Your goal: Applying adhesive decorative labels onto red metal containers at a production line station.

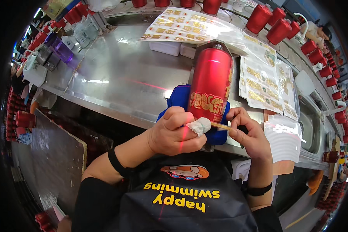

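A glossy red bottle (210,79) with gold ornament near its base lies pointing away from me. A blue cloth (178,97) supports it, and a dark angular holder (199,50) shows behind its far end. My left hand (178,131) is closed around a white cloth-covered dabber (200,126), its rounded head close to the bottle's base. Between thumb and fingers, my right hand (253,133) pinches one end of a thin gold strip (220,126) that runs along the base edge. Whether the dabber touches the strip I cannot tell.
Gold-printed decal sheets (261,77) lie right of the bottle, with another sheet (178,25) beyond it. A steel sink (311,123) is at the right, near stacked white sheets (283,135). Several red bottles (259,18) line the far conveyor. A purple cup (60,48) stands at the left.
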